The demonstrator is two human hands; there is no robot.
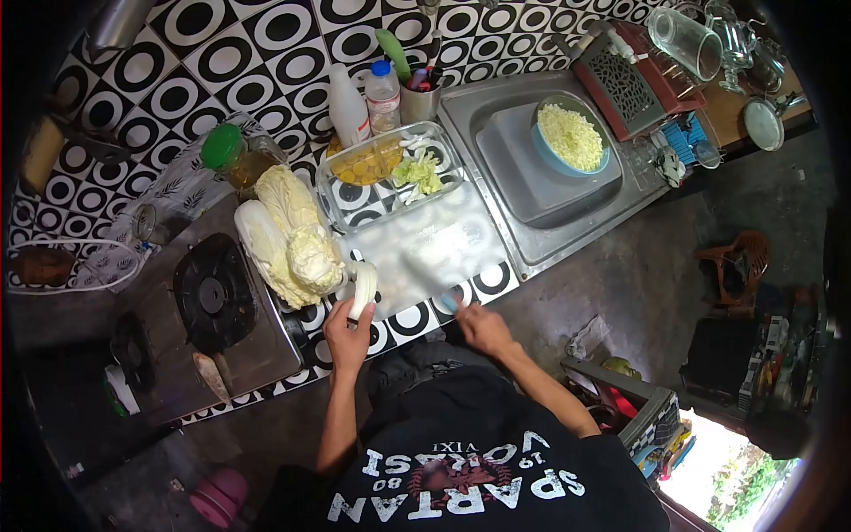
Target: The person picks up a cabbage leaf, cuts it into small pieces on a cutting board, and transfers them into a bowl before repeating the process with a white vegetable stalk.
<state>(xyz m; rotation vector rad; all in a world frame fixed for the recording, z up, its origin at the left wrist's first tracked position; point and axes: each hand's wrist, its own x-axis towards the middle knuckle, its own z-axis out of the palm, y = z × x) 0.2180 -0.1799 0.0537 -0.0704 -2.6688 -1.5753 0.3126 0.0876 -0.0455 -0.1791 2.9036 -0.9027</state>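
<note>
My left hand (pixel 347 335) grips a pale napa cabbage leaf (pixel 364 289) by its lower end, at the left edge of a whitish cutting board (pixel 443 277). In my right hand (pixel 484 328) is a knife with a blue handle (pixel 454 300); its blade is blurred over the board. Whole napa cabbages (pixel 277 232) lie just left of the board. Behind it, a clear rectangular container (pixel 362 208) holds small yellow-green leaf pieces (pixel 420 174). Chopped cabbage (pixel 570 135) fills a blue bowl (pixel 587 169) at the sink.
A gas stove (pixel 217 293) stands on the left. A green-lidded jar (pixel 226 152), a white bottle (pixel 349 105) and a blue-capped bottle (pixel 383 99) line the back. To the right are the metal sink (pixel 523 244) and a dish rack with glassware (pixel 687 44).
</note>
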